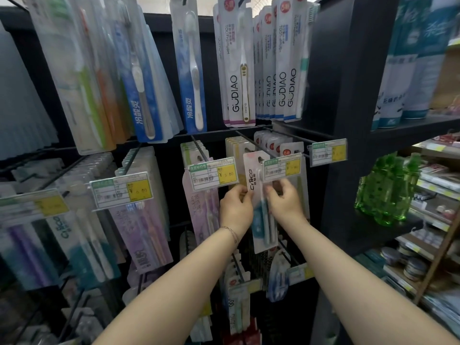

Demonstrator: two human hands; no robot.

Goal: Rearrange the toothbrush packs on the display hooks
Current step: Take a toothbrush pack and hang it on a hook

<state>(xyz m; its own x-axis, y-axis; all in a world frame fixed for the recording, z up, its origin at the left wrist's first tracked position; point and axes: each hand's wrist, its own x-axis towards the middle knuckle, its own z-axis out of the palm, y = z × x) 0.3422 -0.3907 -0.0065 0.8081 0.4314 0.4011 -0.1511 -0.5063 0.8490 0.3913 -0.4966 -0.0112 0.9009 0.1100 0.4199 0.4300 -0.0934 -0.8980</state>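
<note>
One Cnice toothbrush pack hangs upright between two hands at the middle row of the display rack, by the second hook from the rack's right edge. Whether it is threaded on cannot be told. The left hand pinches its left edge with curled fingers. The right hand curls its fingers round the right edge. Five price tags line this row.

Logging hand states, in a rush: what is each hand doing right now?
Left hand: grip closed on the Cnice pack, at its left edge.
Right hand: grip closed on the same pack, right edge.
</note>
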